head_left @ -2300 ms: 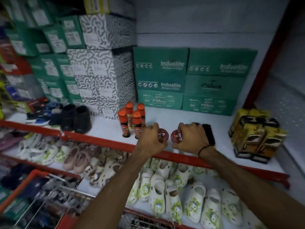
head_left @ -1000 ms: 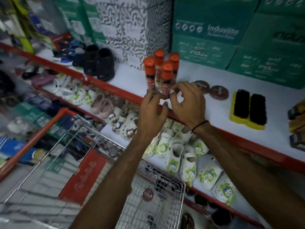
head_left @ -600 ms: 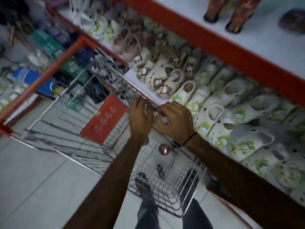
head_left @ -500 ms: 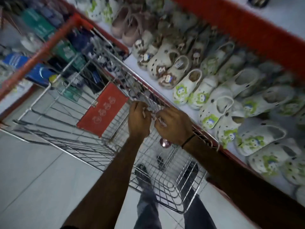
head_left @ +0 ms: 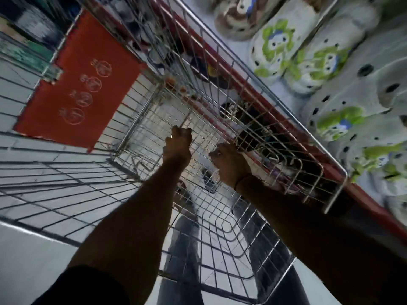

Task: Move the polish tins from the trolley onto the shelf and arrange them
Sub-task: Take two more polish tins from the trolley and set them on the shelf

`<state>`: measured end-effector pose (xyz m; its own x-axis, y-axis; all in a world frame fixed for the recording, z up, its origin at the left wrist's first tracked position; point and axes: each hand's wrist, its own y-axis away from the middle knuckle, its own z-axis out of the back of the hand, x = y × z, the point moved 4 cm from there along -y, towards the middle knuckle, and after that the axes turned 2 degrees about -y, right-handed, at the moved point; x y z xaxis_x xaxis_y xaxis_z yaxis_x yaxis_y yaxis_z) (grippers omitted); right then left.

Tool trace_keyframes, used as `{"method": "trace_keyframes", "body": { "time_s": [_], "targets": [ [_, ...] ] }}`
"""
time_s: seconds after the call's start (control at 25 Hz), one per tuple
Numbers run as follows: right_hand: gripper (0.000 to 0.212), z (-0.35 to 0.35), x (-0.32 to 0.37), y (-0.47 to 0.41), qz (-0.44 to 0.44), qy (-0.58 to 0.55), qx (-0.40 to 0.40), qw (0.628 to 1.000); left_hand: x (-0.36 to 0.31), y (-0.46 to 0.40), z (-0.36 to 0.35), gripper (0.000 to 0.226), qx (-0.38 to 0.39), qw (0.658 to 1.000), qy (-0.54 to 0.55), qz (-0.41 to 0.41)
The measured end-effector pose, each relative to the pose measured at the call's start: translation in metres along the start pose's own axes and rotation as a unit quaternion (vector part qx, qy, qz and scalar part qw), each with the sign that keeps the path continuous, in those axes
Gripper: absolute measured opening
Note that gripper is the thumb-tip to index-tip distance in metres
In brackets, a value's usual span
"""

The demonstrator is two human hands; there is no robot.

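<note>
Trolley point(head_left: 259, 119): thin chrome wire woven into a square grid, deep basket with rounded corners, seen from above.
Left hand point(head_left: 177, 145): reaching down inside the basket, fingers curled toward the far mesh; whether they have hold of anything cannot be told.
Right hand point(head_left: 229, 164): lower and to the right, knuckles bunched in a loose fist against the right wire wall; its contents cannot be told. A thin dark band point(head_left: 240, 180) circles the wrist.
Polish tins: no tin can be made out clearly; a small dark round shape point(head_left: 208, 175) shows through the mesh between the two wrists, too blurred to name.
Red panel point(head_left: 77, 84): flat matte plate on the left wire wall, printed with four pale circles.
Clogs point(head_left: 308, 58): smooth white moulded shoes with round holes and green-blue prints, on the shelf at right.
Shelf edge point(head_left: 253, 93): red strip running just beside the trolley.
</note>
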<state>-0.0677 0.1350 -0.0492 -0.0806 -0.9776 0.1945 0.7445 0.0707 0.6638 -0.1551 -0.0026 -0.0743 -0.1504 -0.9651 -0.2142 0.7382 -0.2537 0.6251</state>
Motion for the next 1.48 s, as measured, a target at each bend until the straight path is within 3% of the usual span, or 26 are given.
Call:
{"method": "trace_keyframes", "body": {
  "time_s": [0.08,0.2,0.32,0.52,0.72,0.84,0.96,1.12,1.32,1.48],
  "targets": [
    [0.043,-0.009,-0.003,0.01,-0.018,-0.019,-0.008,1.0,0.001,0.006,-0.007,0.057,-0.004,0.999,-0.04,-0.008],
    [0.047,-0.005,0.005,0.033,-0.033,-0.048,0.001,0.998,0.001,0.031,-0.005,0.067,0.055,0.997,-0.045,0.004],
    [0.055,0.027,0.016,0.057,-0.036,-0.099,-0.026,0.994,-0.006,0.065,0.025,0.055,0.063,0.997,-0.033,0.002],
    [0.036,0.107,0.041,0.103,0.001,-0.102,-0.115,0.988,-0.016,0.133,0.111,0.053,-0.001,0.999,-0.023,-0.041],
    [0.059,0.191,0.055,0.156,0.041,-0.177,-0.214,0.96,-0.024,0.199,0.211,0.068,-0.134,0.988,0.0,-0.081],
    [0.054,0.249,0.058,0.192,0.079,-0.196,-0.309,0.927,-0.042,0.23,0.272,0.072,-0.206,0.972,0.039,-0.109],
    [0.053,0.308,0.051,0.241,0.094,-0.201,-0.409,0.885,-0.075,0.261,0.328,0.074,-0.283,0.942,0.069,-0.165],
    [0.055,0.371,0.017,0.309,0.068,-0.183,-0.503,0.842,-0.136,0.295,0.378,0.075,-0.318,0.909,0.112,-0.246],
    [0.066,0.423,-0.063,0.386,-0.035,-0.146,-0.587,0.795,-0.25,0.318,0.418,0.068,-0.347,0.86,0.144,-0.345],
    [0.056,0.44,-0.128,0.426,-0.123,-0.125,-0.621,0.764,-0.342,0.316,0.43,0.053,-0.343,0.837,0.143,-0.402]
  ]
}}
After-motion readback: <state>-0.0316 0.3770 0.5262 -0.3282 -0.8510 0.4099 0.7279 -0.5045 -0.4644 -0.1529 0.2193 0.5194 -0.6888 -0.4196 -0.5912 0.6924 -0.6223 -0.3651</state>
